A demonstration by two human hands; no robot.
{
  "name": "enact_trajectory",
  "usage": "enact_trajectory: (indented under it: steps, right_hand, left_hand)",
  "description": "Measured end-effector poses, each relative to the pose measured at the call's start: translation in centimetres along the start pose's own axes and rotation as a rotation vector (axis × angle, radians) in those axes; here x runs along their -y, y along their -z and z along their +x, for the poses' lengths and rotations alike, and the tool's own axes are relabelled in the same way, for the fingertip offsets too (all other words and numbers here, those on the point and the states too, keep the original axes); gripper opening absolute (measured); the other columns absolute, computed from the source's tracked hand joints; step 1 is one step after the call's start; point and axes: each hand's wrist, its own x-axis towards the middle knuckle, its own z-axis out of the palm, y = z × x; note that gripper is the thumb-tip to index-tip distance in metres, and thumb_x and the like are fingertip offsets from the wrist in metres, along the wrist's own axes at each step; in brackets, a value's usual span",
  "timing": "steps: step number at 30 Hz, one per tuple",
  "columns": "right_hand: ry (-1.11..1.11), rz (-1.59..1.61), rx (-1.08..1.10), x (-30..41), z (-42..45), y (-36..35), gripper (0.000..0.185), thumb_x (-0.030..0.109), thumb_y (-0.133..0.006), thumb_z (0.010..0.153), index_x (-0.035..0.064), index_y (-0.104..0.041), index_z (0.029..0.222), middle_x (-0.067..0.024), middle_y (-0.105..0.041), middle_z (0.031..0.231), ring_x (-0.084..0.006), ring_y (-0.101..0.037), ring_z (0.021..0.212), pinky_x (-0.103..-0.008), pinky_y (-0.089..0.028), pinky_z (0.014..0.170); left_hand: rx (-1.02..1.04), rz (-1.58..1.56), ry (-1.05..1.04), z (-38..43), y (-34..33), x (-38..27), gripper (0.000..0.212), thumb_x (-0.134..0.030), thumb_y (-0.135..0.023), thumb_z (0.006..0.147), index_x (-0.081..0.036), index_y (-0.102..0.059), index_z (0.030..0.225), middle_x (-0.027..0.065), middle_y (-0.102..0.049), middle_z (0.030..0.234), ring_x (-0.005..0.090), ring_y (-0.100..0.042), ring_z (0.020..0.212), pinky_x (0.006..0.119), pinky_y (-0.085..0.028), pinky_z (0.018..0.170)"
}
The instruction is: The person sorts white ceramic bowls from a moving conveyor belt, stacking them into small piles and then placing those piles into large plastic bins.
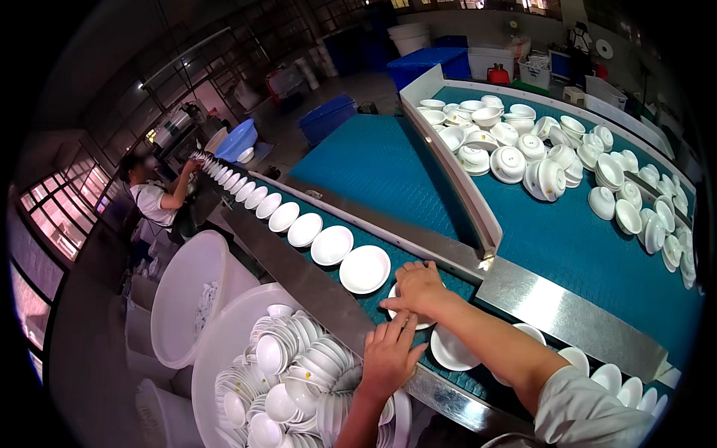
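Observation:
A white bowl (pixel 424 323) sits on the narrow green conveyor belt (pixel 364 305), largely covered by my right hand (pixel 420 288). That hand spans the bowl from above, its thumb on the left side and its fingers towards the far rim. My left hand (pixel 392 350) reaches over the near metal edge, fingertips at the bowl's near rim and thumb spread apart. Just beyond, another white bowl (pixel 365 269) leads a single row running up the belt. A further white bowl (pixel 454 348) lies under my right forearm, with several more towards the lower right.
Below left, a large white tub (pixel 203 386) holds stacked bowls; another tub (pixel 187 302) stands behind it. Across a raised divider (pixel 456 173), piled bowls (pixel 510 163) cover part of a wide green belt (pixel 549 235). A co-worker (pixel 159 196) sits at the row's far end.

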Motion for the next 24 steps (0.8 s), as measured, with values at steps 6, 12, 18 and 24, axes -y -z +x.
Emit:
enact_trajectory:
  steps: [6,12,18,24]
  right_hand:
    - [0.009,0.129,-0.183,-1.2,1.8,-0.5,0.031,0.032,-0.051,0.083,0.0042,-0.065,0.084,-0.0152,-0.064,0.086,-0.0299,-0.061,0.085,-0.0421,-0.048,0.074]
    - [0.094,0.467,-0.743,-5.8,-2.0,5.7,0.021,0.016,-0.051,0.081,-0.0022,-0.058,0.074,-0.0199,-0.058,0.081,-0.0378,-0.056,0.077,-0.0423,-0.045,0.071]
    - [0.132,0.873,-0.857,-10.1,-25.9,12.9,0.015,0.007,-0.047,0.089,-0.0039,-0.056,0.089,-0.01,-0.055,0.094,-0.0134,-0.058,0.074,-0.0248,-0.049,0.062]
    - [-0.458,0.698,-0.953,-7.5,-49.7,5.0,0.013,0.0,-0.046,0.083,-0.0021,-0.057,0.09,-0.0142,-0.057,0.093,-0.0154,-0.058,0.071,-0.0262,-0.048,0.059]
  left_hand:
    - [-0.009,0.146,-0.04,0.6,-2.8,1.6,0.013,-0.014,-0.066,0.07,-0.005,-0.058,0.076,0.0079,-0.057,0.078,0.0281,-0.048,0.071,0.038,-0.04,0.065]
    - [-0.041,0.123,-0.027,1.4,-5.0,-0.4,0.004,-0.005,-0.059,0.074,-0.001,-0.059,0.072,0.0116,-0.058,0.072,0.0303,-0.049,0.067,0.039,-0.04,0.063]
    - [-0.174,0.182,0.017,0.6,-4.4,-1.2,0.02,-0.01,-0.057,0.078,0.001,-0.06,0.095,0.0157,-0.059,0.097,0.033,-0.049,0.088,0.042,-0.039,0.077]
    - [0.304,0.295,0.045,0.4,-6.1,-3.7,0.053,-0.029,-0.045,0.087,-0.002,-0.035,0.132,0.02,-0.031,0.137,0.0361,-0.025,0.127,0.046,-0.015,0.102]
